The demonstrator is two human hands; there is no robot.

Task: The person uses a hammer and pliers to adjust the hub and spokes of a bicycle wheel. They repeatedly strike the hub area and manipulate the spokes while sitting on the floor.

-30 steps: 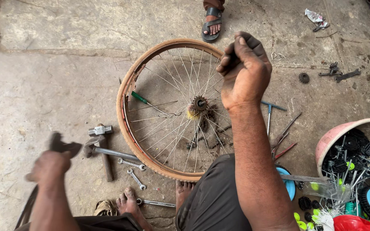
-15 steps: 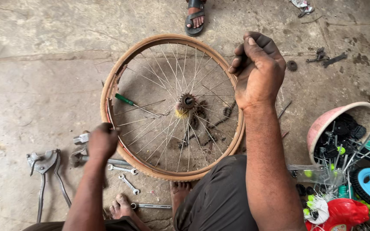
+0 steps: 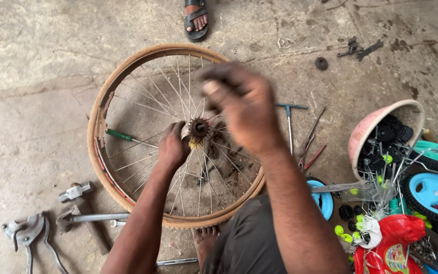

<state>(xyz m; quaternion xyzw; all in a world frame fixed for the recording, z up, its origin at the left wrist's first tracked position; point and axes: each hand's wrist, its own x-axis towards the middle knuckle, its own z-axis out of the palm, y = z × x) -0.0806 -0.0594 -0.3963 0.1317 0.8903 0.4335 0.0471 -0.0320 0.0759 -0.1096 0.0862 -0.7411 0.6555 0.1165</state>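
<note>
A bicycle wheel [image 3: 108,96] with a tan rim and thin spokes lies flat on the concrete floor in front of me. My left hand [image 3: 172,148] reaches in over the spokes, its fingers closed around the left side of the hub [image 3: 199,127]. My right hand [image 3: 240,105] hovers above the hub. It is blurred by motion and its fingers are curled together. Whether it holds anything small cannot be made out. A green-handled screwdriver [image 3: 120,135] lies under the spokes on the wheel's left side. My bare foot [image 3: 206,238] rests by the near rim.
A hammer [image 3: 77,193], a wrench [image 3: 95,217] and pliers [image 3: 27,233] lie at the lower left. A T-handle wrench [image 3: 290,108] and thin rods lie right of the wheel. A pink bowl [image 3: 368,128] of black parts, blue toy wheels [image 3: 434,192] and a red toy [image 3: 399,241] crowd the right. Another person's sandalled foot [image 3: 196,20] stands beyond the wheel.
My left hand came in from the tools on the floor to the hub. My right hand left the far right rim and swung over the hub.
</note>
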